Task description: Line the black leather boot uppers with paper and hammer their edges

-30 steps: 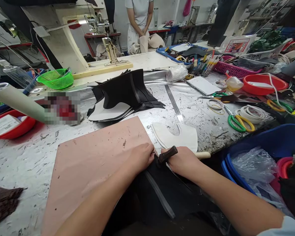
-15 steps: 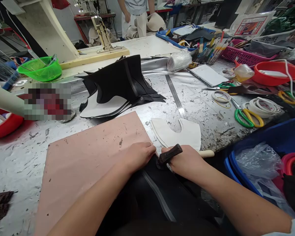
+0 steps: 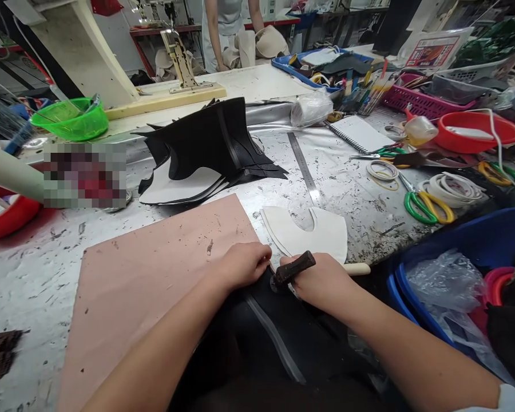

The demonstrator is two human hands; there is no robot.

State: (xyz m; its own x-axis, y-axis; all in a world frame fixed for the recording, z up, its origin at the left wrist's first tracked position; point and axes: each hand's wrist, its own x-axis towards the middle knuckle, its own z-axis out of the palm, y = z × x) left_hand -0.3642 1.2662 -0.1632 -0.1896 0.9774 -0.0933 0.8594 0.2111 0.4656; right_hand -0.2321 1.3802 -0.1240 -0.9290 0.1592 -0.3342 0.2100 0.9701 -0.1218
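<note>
My left hand [image 3: 248, 264] pinches the edge of a black piece [image 3: 278, 326] with a grey strip along it, at the right corner of a pink board [image 3: 154, 280]. Closed round a hammer is my right hand [image 3: 321, 280]; the dark hammer head [image 3: 295, 269] rests over the black piece's edge, and the pale handle end [image 3: 357, 269] sticks out to the right. Cream cut pieces [image 3: 321, 232] lie just beyond my right hand. Farther back stands a stack of black pieces [image 3: 197, 143] with white undersides.
A steel ruler [image 3: 302, 163], scissors [image 3: 427, 206], white tape rolls [image 3: 452, 189] and a notebook [image 3: 360, 134] lie to the right. Blue tubs [image 3: 463, 229] stand at the right edge, a green bowl [image 3: 71, 119] at the back left. Another person [image 3: 223, 28] stands behind the far table.
My left hand has lifted slightly and its fingers have curled more at the black edge. The hammer has barely shifted left. The other person's arm has reached down toward the cream pieces.
</note>
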